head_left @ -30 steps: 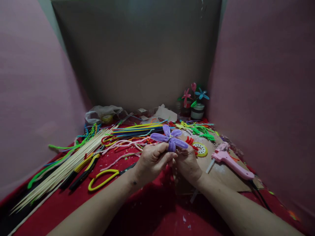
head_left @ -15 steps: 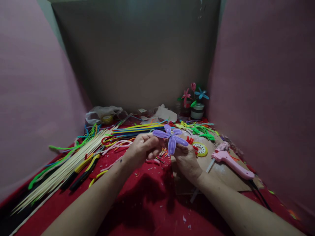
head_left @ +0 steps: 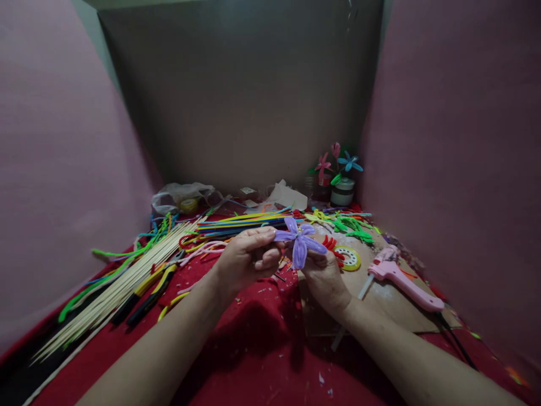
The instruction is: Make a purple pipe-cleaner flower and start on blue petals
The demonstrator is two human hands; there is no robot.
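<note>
A purple pipe-cleaner flower [head_left: 299, 241] with several looped petals is held up over the red cloth [head_left: 262, 349]. My right hand [head_left: 323, 277] grips it from below, fingers closed round its base. My left hand [head_left: 247, 260] is curled beside it, fingertips pinching the flower's left petal. Both forearms reach in from the bottom edge.
A bundle of bamboo skewers [head_left: 122, 282] and pliers [head_left: 152, 293] lie at left. Loose coloured pipe cleaners [head_left: 240, 223] spread behind the hands. A pink glue gun [head_left: 401, 279] and a tape roll [head_left: 349, 257] rest on a cardboard sheet [head_left: 380, 307] at right. Finished flowers [head_left: 338, 163] stand in a jar.
My left hand moved off the flower's base, swung left and up, and now pinches the left petal. The flower tilted slightly. The yellow-handled scissors are now mostly hidden under my left arm.
</note>
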